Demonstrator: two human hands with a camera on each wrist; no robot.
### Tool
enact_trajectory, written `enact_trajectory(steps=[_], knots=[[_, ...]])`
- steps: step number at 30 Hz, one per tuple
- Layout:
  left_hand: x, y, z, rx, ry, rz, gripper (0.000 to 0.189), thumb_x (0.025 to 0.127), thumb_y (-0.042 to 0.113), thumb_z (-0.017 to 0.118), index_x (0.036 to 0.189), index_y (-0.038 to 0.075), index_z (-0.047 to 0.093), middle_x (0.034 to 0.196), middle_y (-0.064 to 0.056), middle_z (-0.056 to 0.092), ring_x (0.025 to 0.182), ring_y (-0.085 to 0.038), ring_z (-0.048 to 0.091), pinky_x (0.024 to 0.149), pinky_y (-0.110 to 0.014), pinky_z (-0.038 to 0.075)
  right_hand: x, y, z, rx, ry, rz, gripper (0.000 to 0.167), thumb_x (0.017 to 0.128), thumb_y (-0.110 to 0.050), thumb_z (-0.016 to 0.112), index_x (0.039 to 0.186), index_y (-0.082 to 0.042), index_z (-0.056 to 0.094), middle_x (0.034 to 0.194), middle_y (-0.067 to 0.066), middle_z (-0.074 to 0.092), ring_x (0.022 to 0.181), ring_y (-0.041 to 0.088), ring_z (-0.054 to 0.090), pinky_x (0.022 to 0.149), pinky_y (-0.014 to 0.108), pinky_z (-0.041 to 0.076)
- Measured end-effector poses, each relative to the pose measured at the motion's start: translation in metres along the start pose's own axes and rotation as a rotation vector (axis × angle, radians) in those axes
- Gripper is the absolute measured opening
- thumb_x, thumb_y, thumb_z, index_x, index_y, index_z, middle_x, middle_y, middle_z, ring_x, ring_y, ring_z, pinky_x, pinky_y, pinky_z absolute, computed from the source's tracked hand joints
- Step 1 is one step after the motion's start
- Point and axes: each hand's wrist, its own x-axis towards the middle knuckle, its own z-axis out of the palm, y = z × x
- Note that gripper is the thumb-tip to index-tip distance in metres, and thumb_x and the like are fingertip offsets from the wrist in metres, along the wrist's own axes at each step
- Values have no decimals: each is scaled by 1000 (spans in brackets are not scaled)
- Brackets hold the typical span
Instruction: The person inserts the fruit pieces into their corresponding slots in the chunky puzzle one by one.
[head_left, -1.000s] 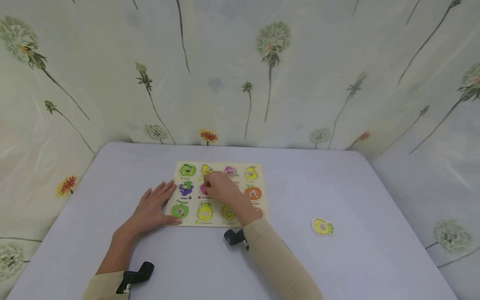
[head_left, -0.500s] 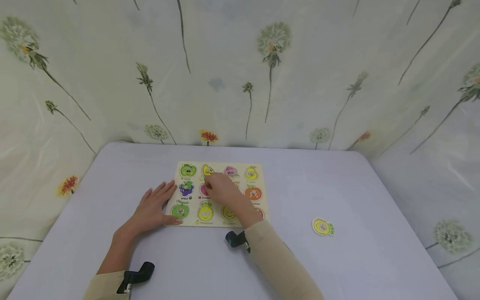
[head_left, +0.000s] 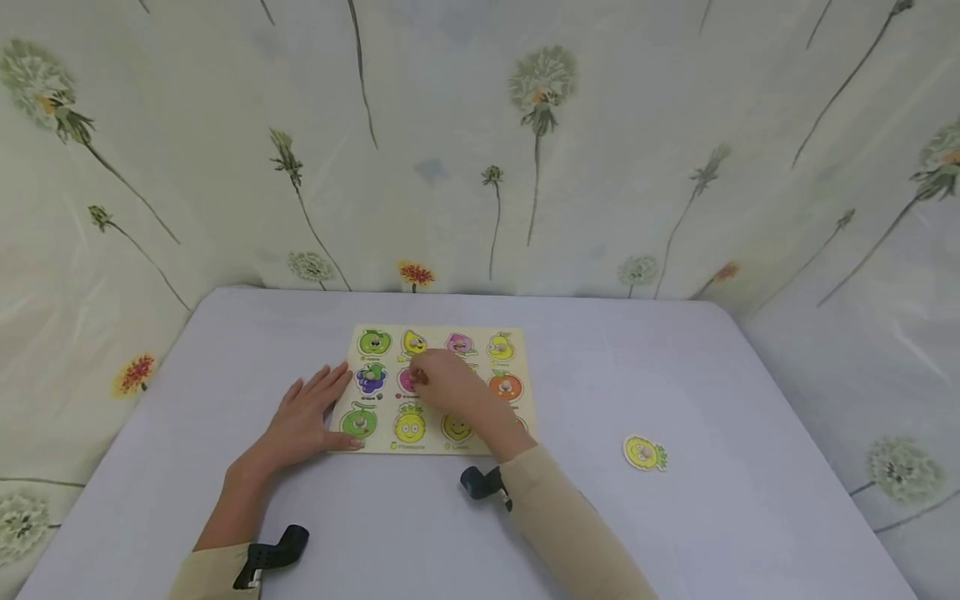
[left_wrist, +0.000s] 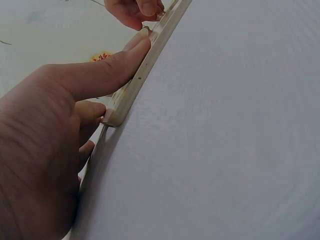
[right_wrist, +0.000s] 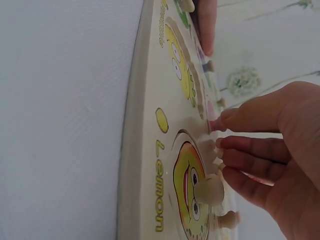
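Note:
A pale wooden fruit peg puzzle board [head_left: 438,446] lies on the white table, filled with several knobbed pieces. My left hand [head_left: 303,417] spreads flat at its left side, thumb [left_wrist: 107,75] resting along the near edge. Over the middle row, my right hand [head_left: 453,383] pinches with thumb and fingertips at the pink fruit puzzle piece [head_left: 406,380]; its fingers [right_wrist: 252,160] hide part of that piece. The lemon piece [right_wrist: 186,175] sits in its place with a wooden knob. The pineapple recess [head_left: 410,425] has a printed face and no knob.
A loose pineapple piece [head_left: 643,453] lies on the white tablecloth [head_left: 720,517] to the right of the board. Behind the table hangs a flower-patterned cloth [head_left: 450,225]. Both wrists wear black camera mounts [head_left: 277,550].
My right hand has shifted slightly right and toward me, with its thumb and fingers a little looser at the pink piece. The left hand stays put.

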Motion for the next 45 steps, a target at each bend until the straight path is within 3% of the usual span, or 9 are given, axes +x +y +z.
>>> enact_trajectory(steps=[8, 14, 20, 40, 45], knots=[[0, 1, -1, -3, 8, 6, 114, 70, 58, 79, 157, 8, 27, 167, -11, 21, 154, -39, 14, 121, -65, 6, -11, 4, -5, 15, 33, -9, 15, 94, -17, 63, 106, -17, 71, 97, -6, 65, 88, 12, 55, 82, 25, 50], [-1, 1, -1, -5, -1, 5, 114, 71, 60, 79, 157, 8, 26, 167, -11, 21, 154, -38, 13, 122, -65, 5, -19, 5, -9, 2, 17, 75, 19, 96, -21, 59, 111, -20, 71, 88, -4, 58, 84, 13, 51, 71, 26, 44], [-2, 1, 0, -9, 7, 5, 114, 70, 59, 79, 157, 8, 26, 167, -10, 21, 154, -38, 13, 122, -65, 5, -26, 8, -11, -12, 29, 119, 23, 95, -23, 59, 115, -20, 70, 93, -5, 59, 87, 14, 53, 75, 27, 46], [0, -3, 1, -14, -3, 1, 114, 70, 59, 79, 158, 9, 25, 167, -10, 20, 154, -38, 13, 122, -64, 4, -46, 25, -14, 5, 108, 40, 15, 91, -17, 64, 103, -14, 73, 83, -3, 58, 80, 14, 51, 71, 26, 44], [1, -4, 3, -8, 0, 4, 114, 70, 58, 80, 158, 10, 25, 167, -9, 20, 155, -38, 13, 122, -64, 4, -55, 26, -18, -2, 119, 74, 16, 90, -17, 65, 104, -15, 74, 84, -5, 61, 80, 12, 52, 72, 26, 46]])
